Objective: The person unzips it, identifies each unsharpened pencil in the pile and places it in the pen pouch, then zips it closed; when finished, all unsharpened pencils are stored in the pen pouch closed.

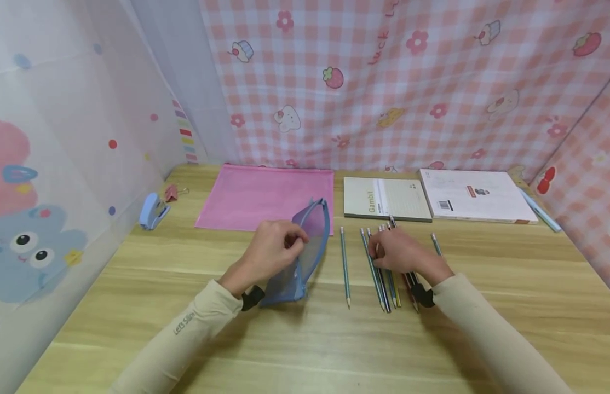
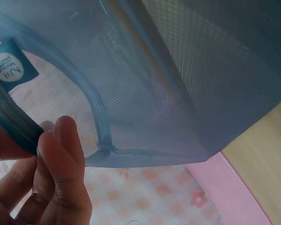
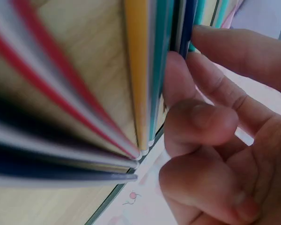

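Tabletop (image 1: pixel 324 350): we see bright, even light, seemingly from above, with soft shadows below the sleeves (image 1: pixel 201 320).
Mesh pouch (image 2: pixel 145 103): we get it dim and hazy in the left wrist view, light filtering through.
Pencils (image 3: pixel 60 80): the nearest look blurred and stretched to us in the right wrist view.
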